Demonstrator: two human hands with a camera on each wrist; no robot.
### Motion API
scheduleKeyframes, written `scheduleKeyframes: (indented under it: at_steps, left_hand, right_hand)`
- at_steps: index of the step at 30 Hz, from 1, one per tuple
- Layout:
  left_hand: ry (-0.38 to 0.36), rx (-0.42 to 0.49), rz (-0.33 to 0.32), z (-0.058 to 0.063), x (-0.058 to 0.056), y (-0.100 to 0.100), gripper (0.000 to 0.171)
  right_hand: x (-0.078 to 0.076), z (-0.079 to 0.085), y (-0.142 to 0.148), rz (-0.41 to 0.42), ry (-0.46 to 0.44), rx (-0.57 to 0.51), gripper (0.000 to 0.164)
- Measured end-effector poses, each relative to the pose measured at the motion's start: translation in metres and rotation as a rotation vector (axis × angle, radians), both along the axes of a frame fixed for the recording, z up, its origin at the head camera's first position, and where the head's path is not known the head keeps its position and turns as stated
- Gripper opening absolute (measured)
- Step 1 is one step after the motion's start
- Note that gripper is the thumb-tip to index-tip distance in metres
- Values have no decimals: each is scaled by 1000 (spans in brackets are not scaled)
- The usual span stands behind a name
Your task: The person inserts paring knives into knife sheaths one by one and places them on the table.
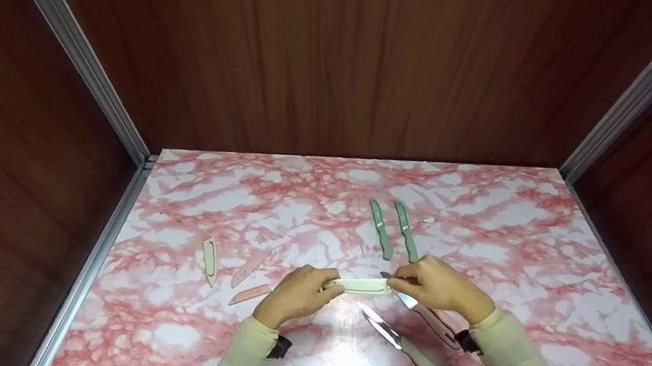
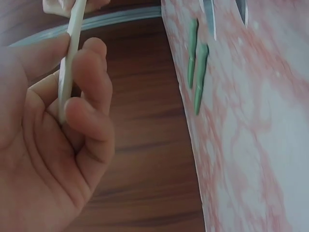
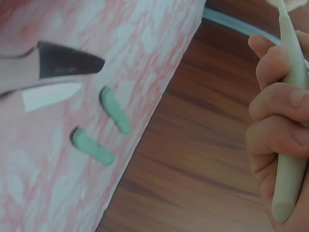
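Between the two hands is a slim cream blade cover (image 1: 364, 285), held level above the table. The left hand (image 1: 301, 295) pinches its left end between thumb and fingers; the left wrist view shows it edge-on as a thin strip (image 2: 67, 87). Curled around a cream knife handle (image 3: 290, 179), the right hand (image 1: 440, 287) is at the cover's other end. The handle's rounded butt shows below the fingers in the right wrist view. Beneath the hands lies a knife with a bare shiny blade and a beige handle (image 1: 427, 364). Another bare-bladed knife (image 1: 408, 301) lies partly under the right hand.
Two green knives (image 1: 380, 229) lie side by side beyond the right hand. To the left are a cream blade cover (image 1: 209, 262) and two pink pieces (image 1: 250, 268), one partly behind the left hand. Dark wood panels (image 1: 348, 55) enclose the marbled table (image 1: 158, 336).
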State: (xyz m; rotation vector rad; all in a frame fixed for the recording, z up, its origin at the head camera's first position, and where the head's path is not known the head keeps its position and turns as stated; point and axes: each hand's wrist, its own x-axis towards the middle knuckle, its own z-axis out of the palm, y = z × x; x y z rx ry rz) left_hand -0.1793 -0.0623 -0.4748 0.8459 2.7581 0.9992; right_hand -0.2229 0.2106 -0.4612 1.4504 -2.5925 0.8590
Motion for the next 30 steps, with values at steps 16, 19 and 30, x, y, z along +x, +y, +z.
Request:
scheduleKeyframes:
  at_steps: [16,19,30]
  left_hand:
    - [-23,23,42,-21,4,-47,32]
    - [-31,28,43,-26,5,-54,31]
    - [-92,-32,89,-35,11,-71,29]
  right_hand:
    - [-38,-23,36,-400,-149,34,23]
    - [-44,-28,40,-468,-184,44,24]
    - [-75,-46,57,-720,-350,52,22]
